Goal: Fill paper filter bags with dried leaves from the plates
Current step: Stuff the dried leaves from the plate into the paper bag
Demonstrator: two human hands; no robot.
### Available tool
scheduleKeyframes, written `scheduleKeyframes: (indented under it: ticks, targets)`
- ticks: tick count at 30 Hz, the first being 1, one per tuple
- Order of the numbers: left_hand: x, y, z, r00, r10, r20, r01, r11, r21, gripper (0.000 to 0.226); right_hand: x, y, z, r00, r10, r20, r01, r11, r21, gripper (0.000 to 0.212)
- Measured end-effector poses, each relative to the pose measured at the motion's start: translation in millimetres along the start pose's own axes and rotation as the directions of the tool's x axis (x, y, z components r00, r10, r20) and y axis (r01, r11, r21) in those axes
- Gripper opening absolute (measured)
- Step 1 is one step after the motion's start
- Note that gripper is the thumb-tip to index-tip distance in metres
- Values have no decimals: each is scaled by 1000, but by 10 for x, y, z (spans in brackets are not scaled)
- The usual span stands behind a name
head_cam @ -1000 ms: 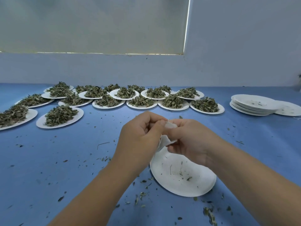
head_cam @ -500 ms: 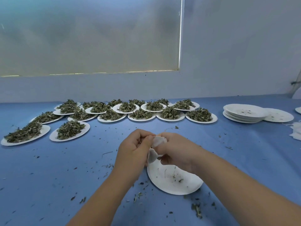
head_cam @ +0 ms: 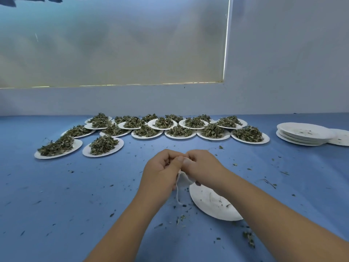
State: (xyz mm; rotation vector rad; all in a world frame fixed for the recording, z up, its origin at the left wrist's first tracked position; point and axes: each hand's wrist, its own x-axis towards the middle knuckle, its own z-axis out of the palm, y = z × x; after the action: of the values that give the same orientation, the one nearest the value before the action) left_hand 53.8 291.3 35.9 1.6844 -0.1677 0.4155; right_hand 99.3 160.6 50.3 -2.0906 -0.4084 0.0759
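Note:
My left hand (head_cam: 162, 172) and my right hand (head_cam: 203, 167) meet at mid-table, and both pinch the top of a small white paper filter bag (head_cam: 184, 178). The bag hangs between them, mostly hidden, with a white string (head_cam: 177, 195) dangling below. Under the hands lies a white paper plate (head_cam: 213, 203) holding only a few leaf crumbs. Several white plates heaped with dried green leaves (head_cam: 175, 127) stand in rows further back.
A stack of used white plates (head_cam: 302, 134) sits at the far right, with a single plate (head_cam: 340, 138) beside it. Leaf crumbs (head_cam: 248, 237) are scattered over the blue table (head_cam: 75, 186). A wall with a blind stands behind the table.
The view has tilted upward, so hands and plates sit lower in the frame. Both hands still hold the bag together; the string now hangs free below them.

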Motion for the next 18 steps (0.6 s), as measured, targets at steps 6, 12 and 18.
scheduleKeyframes:
  ticks: [6,12,18]
  targets:
    - [113,-13,-313,994,-12,-111,2,996,-88,15,-28,225,-88,929,-59,365,-61,950,307,73]
    - [176,-23,-640,992,-60,-114,42,987,-153,28,71,-57,305,897,-252,363,234,968,94,58]
    - [96,-9,-1340,977,13,-215,-20,999,-29,21,403,-509,954,921,-256,292,218,963,157,28]
